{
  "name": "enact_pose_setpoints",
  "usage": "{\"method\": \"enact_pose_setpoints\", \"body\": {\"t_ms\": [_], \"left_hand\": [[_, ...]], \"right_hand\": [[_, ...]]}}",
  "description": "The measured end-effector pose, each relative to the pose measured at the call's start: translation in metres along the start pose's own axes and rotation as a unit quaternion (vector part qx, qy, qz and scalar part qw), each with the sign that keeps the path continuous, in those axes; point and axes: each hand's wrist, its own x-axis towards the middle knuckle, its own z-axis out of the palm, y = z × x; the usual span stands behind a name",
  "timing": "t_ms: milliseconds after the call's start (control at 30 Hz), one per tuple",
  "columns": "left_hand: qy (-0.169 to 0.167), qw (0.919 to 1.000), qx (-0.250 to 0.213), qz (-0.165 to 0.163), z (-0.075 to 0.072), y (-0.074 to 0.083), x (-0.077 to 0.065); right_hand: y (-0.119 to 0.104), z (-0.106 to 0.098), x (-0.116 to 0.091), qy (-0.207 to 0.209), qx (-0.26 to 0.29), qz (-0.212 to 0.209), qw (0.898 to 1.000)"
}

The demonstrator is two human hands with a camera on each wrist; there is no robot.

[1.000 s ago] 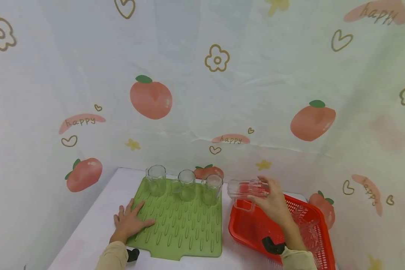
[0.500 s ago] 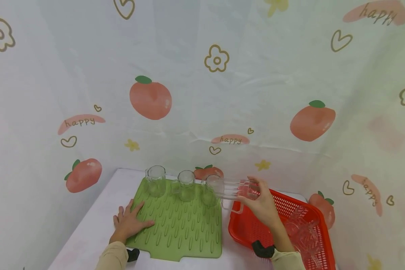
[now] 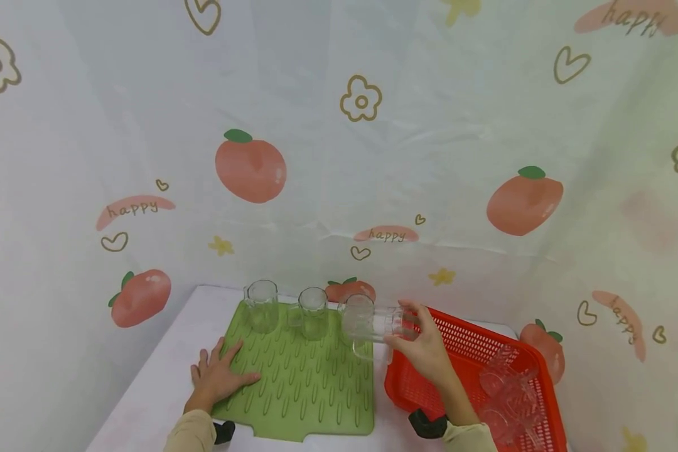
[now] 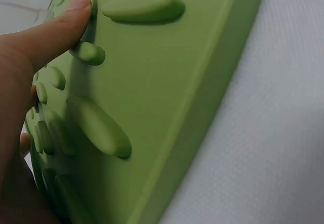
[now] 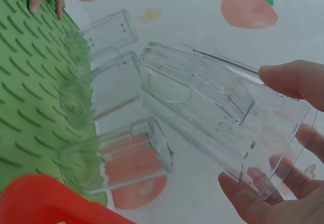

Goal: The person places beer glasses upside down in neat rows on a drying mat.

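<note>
In the head view, the clear faceted mug [image 3: 383, 323] lies sideways in the right hand [image 3: 424, 346], at 2 o'clock from the middle of the green ridged drying mat [image 3: 294, 389], overlapping in sight one of three upright clear mugs [image 3: 262, 307] along its far edge. The left hand [image 3: 219, 376] rests spread at the mat's 9 o'clock edge, gripping nothing. The red perforated basket [image 3: 464, 341], with more clear glassware [image 3: 508, 395], sits at 3 o'clock

In the left wrist view, the thumb touches the mat; the rest of that hand is mostly cut off

In the right wrist view, thumb and fingers curl round one end of the mug, parted only by its width, with its handle [image 5: 223, 90] outside the grip. It looks rigid, moderately light and probably breakable, slick if wet; the body's facets or the handle should give the surest hold
</note>
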Motion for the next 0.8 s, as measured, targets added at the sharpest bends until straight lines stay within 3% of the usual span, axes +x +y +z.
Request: {"method": "enact_pose_setpoints", "body": {"t_ms": [300, 633, 800], "left_hand": [[0.005, 1.0000, 0.005, -0.003, 0.001, 0.001, -0.001], [0.008, 0.9999, 0.011, 0.000, 0.002, -0.001, 0.002], [0.007, 1.0000, 0.006, -0.001, 0.002, -0.001, 0.001]], "right_hand": [[0.000, 0.020, 0.003, -0.016, 0.021, 0.014, 1.000], [-0.001, 0.043, 0.003, -0.021, 0.063, -0.017, 0.998], [-0.001, 0.053, 0.002, -0.026, 0.070, -0.012, 0.997]]}}
